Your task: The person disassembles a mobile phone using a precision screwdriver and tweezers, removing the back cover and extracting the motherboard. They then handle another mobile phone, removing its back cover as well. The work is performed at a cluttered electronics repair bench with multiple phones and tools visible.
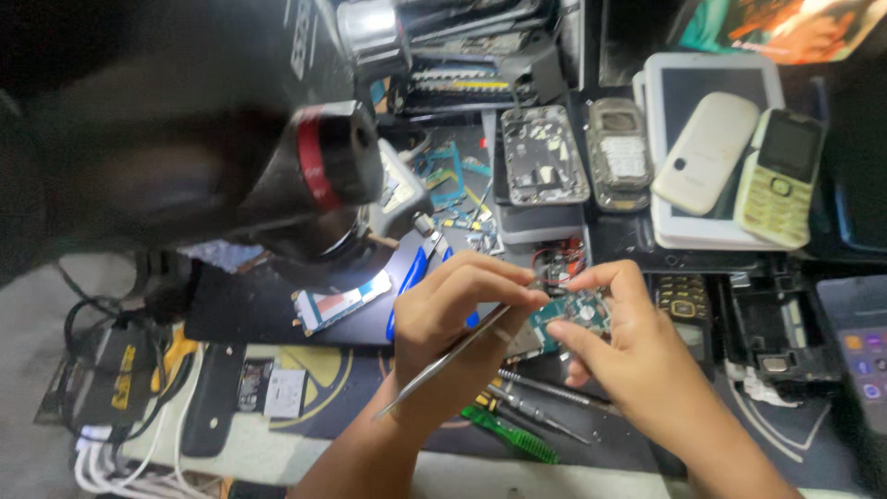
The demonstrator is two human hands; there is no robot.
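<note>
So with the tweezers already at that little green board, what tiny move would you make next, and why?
Probably ease the tweezers tip a touch lower onto the green circuit board. The left hand has them in a pinching grip, slanted toward the board, while the right hand steadies its edge. Whether the tip touches yet is unclear.

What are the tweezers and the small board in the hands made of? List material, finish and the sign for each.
Tweezers in the left hand: apparently bare metal, thin and silvery with a dull shine. Small board pinched by the right hand: looks like a teal-green circuit board, matte, dotted with small metallic parts.
</note>
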